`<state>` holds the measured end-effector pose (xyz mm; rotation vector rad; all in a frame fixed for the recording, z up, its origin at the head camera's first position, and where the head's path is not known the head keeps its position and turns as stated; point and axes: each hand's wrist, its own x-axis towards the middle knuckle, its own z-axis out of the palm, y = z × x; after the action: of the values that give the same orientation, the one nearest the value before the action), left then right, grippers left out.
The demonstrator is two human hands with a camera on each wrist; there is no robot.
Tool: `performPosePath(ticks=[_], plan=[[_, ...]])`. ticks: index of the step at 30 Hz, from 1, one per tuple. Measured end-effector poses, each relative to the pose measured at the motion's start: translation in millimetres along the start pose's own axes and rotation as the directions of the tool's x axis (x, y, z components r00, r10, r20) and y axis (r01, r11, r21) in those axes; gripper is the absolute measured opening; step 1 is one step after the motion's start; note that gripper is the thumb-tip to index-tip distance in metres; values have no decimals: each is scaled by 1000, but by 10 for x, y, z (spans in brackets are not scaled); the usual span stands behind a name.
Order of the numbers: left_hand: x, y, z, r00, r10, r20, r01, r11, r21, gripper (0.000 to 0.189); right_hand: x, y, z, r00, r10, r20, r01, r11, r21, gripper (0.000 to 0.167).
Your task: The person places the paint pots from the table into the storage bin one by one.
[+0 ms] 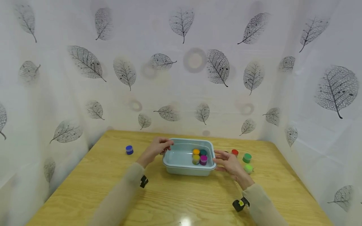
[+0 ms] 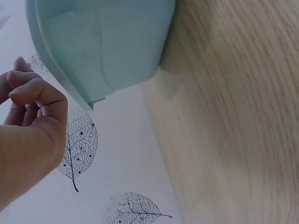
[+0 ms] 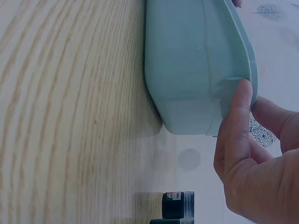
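Note:
A pale blue plastic tub (image 1: 189,171) stands on the table, holding small paint pots: orange (image 1: 196,151), dark teal (image 1: 203,152), yellow (image 1: 196,160) and purple (image 1: 203,160). At the tub's right end, my right hand (image 1: 229,164) pinches the rim; the right wrist view has fingertips under the rim and the thumb over it. Beside the left end is my left hand (image 1: 155,148), its fingers loosely bent. In the left wrist view the left hand (image 2: 42,105) appears apart from the tub's rim (image 2: 58,72) and holds nothing.
A blue pot (image 1: 129,150) sits on the table (image 1: 158,201) at left. Right of the tub are red (image 1: 234,152), green (image 1: 247,158) and light green (image 1: 248,169) pots, close to my right hand. A leaf-printed curtain (image 1: 181,91) hangs behind the table.

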<state>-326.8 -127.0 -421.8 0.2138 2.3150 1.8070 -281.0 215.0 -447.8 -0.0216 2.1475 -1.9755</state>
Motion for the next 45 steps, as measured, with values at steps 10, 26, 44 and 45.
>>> performPosePath(ticks=[10, 26, 44, 45], plan=[[-124, -47, -302, 995, -21, 95, 20, 1000, 8, 37, 12, 1, 2, 1000, -3, 12, 3, 1000, 2, 57], [-210, -315, -789, 995, -58, 76, 57, 998, 22, 32, 28, 12, -8, 1000, -8, 16, 8, 1000, 1, 57], [-301, -560, -1226, 928, -152, -341, 147, 988, -40, 44, 11, -4, -3, 1000, -3, 6, 3, 1000, 0, 56], [-306, -577, -1239, 919, -151, -364, 150, 988, -30, 44, 9, -7, -1, 1000, -2, 6, 2, 1000, -3, 56]])
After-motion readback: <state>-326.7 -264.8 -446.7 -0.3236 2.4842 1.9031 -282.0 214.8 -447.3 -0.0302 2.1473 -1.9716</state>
